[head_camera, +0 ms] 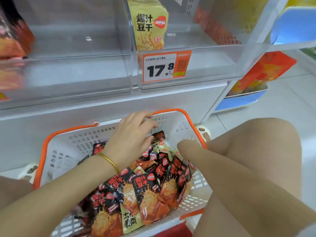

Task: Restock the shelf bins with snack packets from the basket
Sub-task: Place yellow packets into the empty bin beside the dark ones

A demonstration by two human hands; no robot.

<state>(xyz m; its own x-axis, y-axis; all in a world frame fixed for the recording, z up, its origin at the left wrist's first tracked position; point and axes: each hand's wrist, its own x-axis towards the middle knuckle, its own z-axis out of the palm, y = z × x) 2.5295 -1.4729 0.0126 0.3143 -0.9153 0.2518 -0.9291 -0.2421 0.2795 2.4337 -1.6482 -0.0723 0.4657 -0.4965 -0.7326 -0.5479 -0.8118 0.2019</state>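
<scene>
A white basket with an orange rim (51, 139) sits on the floor between my knees, holding several black-and-red snack packets (150, 190) and a few yellow ones (130, 219). My left hand (133, 134) hovers over the packets at the back of the basket with its fingers spread and holds nothing. My right hand (183, 147) dips down among the packets on the right side; its fingers are hidden behind the wrist. Above, clear shelf bins (77, 69) stand in a row. One bin holds a yellow packet (147, 23) upright behind a price tag (164, 65).
The white shelf base (102, 106) runs just behind the basket. Orange packets (12, 47) fill the bin at far left. A blue bin with an orange box (261, 72) stands to the right. My right knee (256, 137) is beside the basket, over tiled floor (282, 103).
</scene>
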